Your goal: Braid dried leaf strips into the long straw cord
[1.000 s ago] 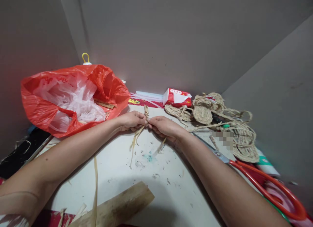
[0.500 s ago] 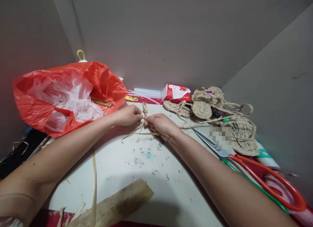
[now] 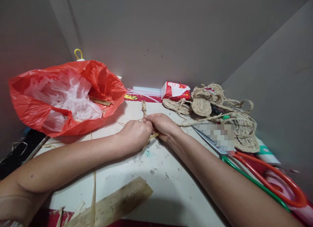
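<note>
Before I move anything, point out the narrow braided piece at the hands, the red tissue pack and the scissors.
Braided piece (image 3: 144,107): head view, on its upper plaited length.
Tissue pack (image 3: 168,92): head view, on its red wrapper.
Scissors (image 3: 221,151): head view, on the metal just ahead of the handles.

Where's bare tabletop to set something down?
Best: white tabletop between the broad brown strip and right forearm, just stained and flecked. Another, crossed by a narrow strip, lies between the broad brown strip and left forearm. Crowded: red plastic bag left; braided rope pieces and scissors right.
</note>
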The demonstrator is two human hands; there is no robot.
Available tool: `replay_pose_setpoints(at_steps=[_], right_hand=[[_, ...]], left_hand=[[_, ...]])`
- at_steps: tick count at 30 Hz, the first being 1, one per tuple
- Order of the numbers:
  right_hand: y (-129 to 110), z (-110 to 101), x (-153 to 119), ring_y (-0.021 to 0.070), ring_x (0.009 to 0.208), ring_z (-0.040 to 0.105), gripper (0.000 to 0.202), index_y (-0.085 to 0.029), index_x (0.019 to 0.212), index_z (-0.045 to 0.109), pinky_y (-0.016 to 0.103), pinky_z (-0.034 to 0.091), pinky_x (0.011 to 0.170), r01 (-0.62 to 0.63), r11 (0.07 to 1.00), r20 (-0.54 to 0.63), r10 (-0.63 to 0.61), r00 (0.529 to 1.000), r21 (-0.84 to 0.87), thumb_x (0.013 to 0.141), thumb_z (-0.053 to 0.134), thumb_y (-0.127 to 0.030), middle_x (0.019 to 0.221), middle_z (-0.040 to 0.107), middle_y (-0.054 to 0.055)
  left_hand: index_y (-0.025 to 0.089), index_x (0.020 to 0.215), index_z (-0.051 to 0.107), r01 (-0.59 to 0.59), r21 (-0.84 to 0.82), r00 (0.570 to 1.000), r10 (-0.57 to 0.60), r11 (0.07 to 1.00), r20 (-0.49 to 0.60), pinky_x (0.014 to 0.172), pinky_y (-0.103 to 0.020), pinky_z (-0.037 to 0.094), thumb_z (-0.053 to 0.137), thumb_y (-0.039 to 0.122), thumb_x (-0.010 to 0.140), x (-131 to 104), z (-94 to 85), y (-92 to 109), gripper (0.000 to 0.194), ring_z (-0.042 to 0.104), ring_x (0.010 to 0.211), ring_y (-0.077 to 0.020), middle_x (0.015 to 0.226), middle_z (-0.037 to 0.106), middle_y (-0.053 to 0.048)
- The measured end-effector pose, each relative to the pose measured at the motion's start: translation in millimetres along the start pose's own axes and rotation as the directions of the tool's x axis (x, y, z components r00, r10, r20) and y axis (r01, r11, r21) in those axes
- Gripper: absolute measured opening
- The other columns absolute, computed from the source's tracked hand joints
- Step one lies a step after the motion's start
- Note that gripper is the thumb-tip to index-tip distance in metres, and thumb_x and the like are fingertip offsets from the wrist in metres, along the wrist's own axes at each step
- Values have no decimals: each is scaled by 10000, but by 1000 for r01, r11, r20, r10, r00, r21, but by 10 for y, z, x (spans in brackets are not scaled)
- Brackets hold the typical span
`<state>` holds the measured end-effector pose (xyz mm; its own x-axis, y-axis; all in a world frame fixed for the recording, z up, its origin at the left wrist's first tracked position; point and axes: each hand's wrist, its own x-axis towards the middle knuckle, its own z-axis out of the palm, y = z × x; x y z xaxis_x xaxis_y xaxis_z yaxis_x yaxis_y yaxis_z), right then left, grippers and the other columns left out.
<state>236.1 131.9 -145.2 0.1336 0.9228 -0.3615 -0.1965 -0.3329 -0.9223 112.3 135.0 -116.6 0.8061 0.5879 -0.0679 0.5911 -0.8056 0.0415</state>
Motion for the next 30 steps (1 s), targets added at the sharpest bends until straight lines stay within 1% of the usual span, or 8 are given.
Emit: replay_pose_setpoints(at_steps=[6, 10, 13, 16, 20, 23, 26, 30], right_hand=[[-70, -118, 8, 22, 333, 146, 216, -156, 538, 465, 157, 97, 323, -80, 995, 122, 72, 990, 65, 721, 579, -175, 383, 251, -113], [-97, -175, 24, 15, 344, 135, 214, -160, 557, 438, 142, 98, 324, -85, 993, 182, 69, 981, 85, 713, 584, -153, 412, 245, -116], [-96, -202, 48, 13, 351, 123, 204, -158, 572, 444, 138, 95, 325, -90, 993, 216, 71, 974, 81, 711, 594, -164, 426, 235, -120], [-89, -227, 71, 13, 359, 115, 198, -155, 591, 458, 136, 91, 329, -93, 994, 244, 74, 967, 65, 711, 610, -196, 438, 230, -124], [-82, -263, 93, 17, 369, 119, 223, -165, 590, 445, 138, 94, 332, -75, 997, 268, 65, 961, 27, 699, 627, -232, 443, 228, -122], [-85, -294, 98, 23, 379, 107, 221, -171, 601, 443, 145, 88, 333, -58, 998, 282, 61, 957, -21, 696, 624, -255, 449, 222, -122], [-96, -322, 89, 33, 390, 94, 199, -177, 639, 456, 153, 81, 345, -31, 996, 299, 55, 953, -84, 709, 609, -283, 464, 202, -124], [-113, -344, 73, 49, 385, 138, 172, -172, 696, 517, 176, 103, 361, 34, 975, 311, 37, 950, -219, 750, 579, -323, 455, 245, -109]], left_hand=[[149, 672, 613, -179, -198, 953, 220, 964, 209, 475, -233, 303, 460, 220, 811, -150, -495, -135, 218, 503, 512, -125, 628, 615, -43], [144, 568, 548, 91, -268, 991, -113, 959, -68, 469, -230, 246, 435, 261, 833, -15, -693, -526, 311, 401, 440, -86, 486, 504, 5], [143, 538, 527, 185, -308, 938, -262, 933, -228, 477, -234, 236, 483, 238, 798, 130, -587, -723, 281, 379, 447, -83, 468, 468, 16], [129, 622, 579, 173, -572, 956, -277, 802, -98, 496, -210, 295, 510, 217, 789, 244, -374, -687, 201, 460, 502, -88, 558, 550, 1], [122, 660, 571, 287, -887, 958, -132, 361, 256, 506, -205, 373, 467, 179, 826, 351, -152, -442, 204, 520, 513, -91, 596, 581, -19], [146, 581, 486, 359, -926, 932, -100, 116, 349, 391, -185, 251, 439, 135, 829, 384, -86, -347, 252, 355, 365, -51, 453, 436, 45], [152, 557, 467, 300, -947, 947, -153, 113, 282, 360, -202, 115, 463, 115, 808, 379, -61, -375, 253, 196, 334, -35, 407, 289, 87], [129, 661, 604, 253, -932, 960, -183, 258, 210, 359, -214, 131, 452, 134, 809, 381, -16, -465, 212, 202, 343, -48, 402, 284, 83]])
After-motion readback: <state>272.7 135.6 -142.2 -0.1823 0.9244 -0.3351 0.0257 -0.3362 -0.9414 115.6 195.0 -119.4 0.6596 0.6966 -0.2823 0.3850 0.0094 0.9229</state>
